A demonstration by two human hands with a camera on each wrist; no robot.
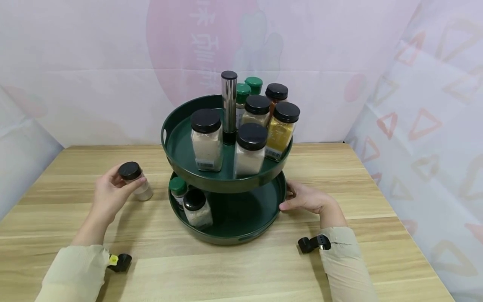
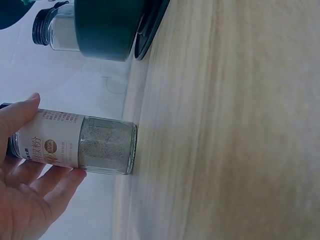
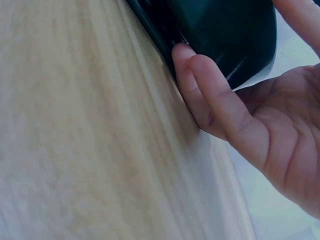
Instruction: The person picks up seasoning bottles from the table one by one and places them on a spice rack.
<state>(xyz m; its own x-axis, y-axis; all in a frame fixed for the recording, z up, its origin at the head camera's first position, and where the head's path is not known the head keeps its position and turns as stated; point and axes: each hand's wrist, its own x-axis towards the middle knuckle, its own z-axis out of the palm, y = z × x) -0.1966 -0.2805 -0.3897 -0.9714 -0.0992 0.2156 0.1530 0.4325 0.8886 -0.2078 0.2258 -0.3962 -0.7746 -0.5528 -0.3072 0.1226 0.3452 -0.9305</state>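
My left hand (image 1: pixel 111 191) grips a glass spice jar (image 2: pixel 102 145) near its black lid, thumb on one side and fingers on the other. Greyish powder fills the jar below a white label, and its base is close over the table left of the rack. On the other side, my right hand (image 1: pixel 307 197) touches the outer wall of the lower tray (image 1: pixel 245 218) of a green two-tier rack, its fingertips (image 3: pixel 207 70) against the tray's lower edge. A green-capped jar (image 1: pixel 178 191) and a black-lidded jar (image 1: pixel 198 214) stand at the left of that tray.
The upper tray (image 1: pixel 181 144) carries several black-lidded jars, among them one with yellow powder (image 1: pixel 279 134), plus two green-capped ones. A metal post (image 1: pixel 229 102) rises from its middle. Behind the wooden table (image 1: pixel 211 268) hangs a printed cloth (image 1: pixel 94 84).
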